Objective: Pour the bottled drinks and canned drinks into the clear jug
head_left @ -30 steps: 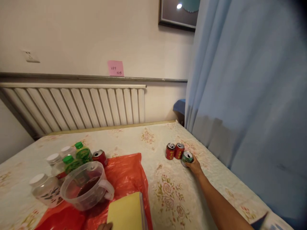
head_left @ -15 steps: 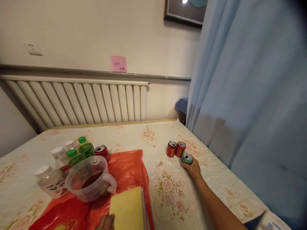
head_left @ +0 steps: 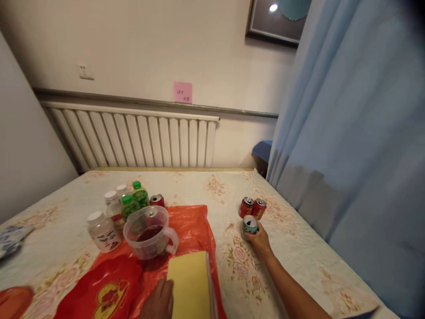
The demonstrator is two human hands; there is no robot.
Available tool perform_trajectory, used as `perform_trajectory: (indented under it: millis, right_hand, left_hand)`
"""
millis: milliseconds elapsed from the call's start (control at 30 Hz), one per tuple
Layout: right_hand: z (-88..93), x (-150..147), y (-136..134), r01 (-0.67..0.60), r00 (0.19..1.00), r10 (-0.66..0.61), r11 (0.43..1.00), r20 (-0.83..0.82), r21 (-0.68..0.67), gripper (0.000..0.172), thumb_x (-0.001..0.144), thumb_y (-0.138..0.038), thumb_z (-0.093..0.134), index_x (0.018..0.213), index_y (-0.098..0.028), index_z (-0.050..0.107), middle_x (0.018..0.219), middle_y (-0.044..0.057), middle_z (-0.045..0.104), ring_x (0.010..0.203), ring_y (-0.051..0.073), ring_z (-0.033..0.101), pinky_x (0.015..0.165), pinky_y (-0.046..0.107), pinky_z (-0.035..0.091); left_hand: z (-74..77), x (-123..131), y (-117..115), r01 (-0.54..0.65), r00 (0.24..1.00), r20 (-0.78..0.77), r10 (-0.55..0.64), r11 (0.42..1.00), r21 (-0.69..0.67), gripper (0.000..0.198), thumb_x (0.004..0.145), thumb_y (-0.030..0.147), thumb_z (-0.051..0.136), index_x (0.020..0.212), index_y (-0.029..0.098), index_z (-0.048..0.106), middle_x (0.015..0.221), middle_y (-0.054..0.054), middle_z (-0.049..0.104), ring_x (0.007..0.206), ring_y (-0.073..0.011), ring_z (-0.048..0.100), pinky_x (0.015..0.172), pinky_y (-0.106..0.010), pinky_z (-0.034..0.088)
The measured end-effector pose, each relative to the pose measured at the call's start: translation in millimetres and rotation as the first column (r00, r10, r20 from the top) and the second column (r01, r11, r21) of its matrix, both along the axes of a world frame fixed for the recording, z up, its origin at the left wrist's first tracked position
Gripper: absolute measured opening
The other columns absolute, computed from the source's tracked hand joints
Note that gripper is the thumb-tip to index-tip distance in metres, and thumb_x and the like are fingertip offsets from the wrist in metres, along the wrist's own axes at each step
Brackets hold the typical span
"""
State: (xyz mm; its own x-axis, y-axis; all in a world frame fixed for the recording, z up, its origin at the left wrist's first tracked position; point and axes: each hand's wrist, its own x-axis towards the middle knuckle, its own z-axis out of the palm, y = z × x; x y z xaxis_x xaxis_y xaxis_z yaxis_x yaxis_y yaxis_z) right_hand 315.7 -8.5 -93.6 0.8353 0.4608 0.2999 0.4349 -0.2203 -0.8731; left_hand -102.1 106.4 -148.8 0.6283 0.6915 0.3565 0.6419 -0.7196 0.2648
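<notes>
My right hand (head_left: 260,243) is closed around a green drink can (head_left: 250,225), which stands upright on the flowered cover just in front of two red cans (head_left: 246,207). My left hand (head_left: 157,299) is at the bottom, fingers together against the left edge of a yellow-topped stack of paper (head_left: 189,285); its thumb is hidden. Behind the stack, a clear plastic measuring jug (head_left: 146,248) with dark reddish liquid stands on a red plastic bag (head_left: 195,226). A red scalloped tray (head_left: 79,292) lies left of my left hand.
Left of the jug stand several bottles, among them a white-capped jar (head_left: 103,235) and a green-capped bottle (head_left: 140,195). Another red can (head_left: 157,200) is behind the jug. A blue curtain (head_left: 348,133) hangs along the right side; a radiator (head_left: 139,139) lines the wall.
The green can has moved left in my right hand, from before the right red can to before the left one. My view has turned left. My left hand stays at the paper stack.
</notes>
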Motion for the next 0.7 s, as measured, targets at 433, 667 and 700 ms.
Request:
perform_trajectory:
  millis: [433,667,700]
  right_hand:
    - [116.7,-136,97,-0.466,0.777,0.407,0.885,0.48,0.006,0.061,0.064,-0.017,0.069,0.124,-0.02,0.055,0.12,0.012,0.06,0.116,0.029,0.055,0.106,0.047,0.043]
    - [162.7,-179,126,-0.568,0.437,0.489,0.801,0.755,-0.189,0.067,0.07,-0.009,0.062,0.134,-0.021,0.046,0.123,0.013,0.053,0.115,0.031,0.051,0.099,0.051,0.046]
    - [167.0,-184,129,-0.566,0.4,0.495,0.796,0.771,-0.217,0.067,0.07,-0.008,0.061,0.134,-0.019,0.046,0.121,0.014,0.053,0.113,0.03,0.051,0.097,0.05,0.047]
  left_hand:
    - [21.5,5,-21,-0.103,0.985,-0.148,0.084,0.987,-0.124,0.038,0.089,0.004,0.038,0.111,0.022,0.063,0.12,-0.008,0.068,0.109,-0.0193,0.064,0.096,-0.032,0.049]
    - [31.8,5,-23,-0.113,0.981,-0.183,0.062,0.953,-0.282,0.037,0.087,0.005,0.038,0.11,0.021,0.062,0.12,-0.008,0.065,0.108,-0.0222,0.062,0.098,-0.037,0.047]
    - [31.1,5,-22,-0.11,0.981,-0.183,0.057,0.95,-0.294,0.037,0.087,0.005,0.038,0.111,0.021,0.062,0.122,-0.008,0.064,0.108,-0.0223,0.062,0.098,-0.037,0.047]
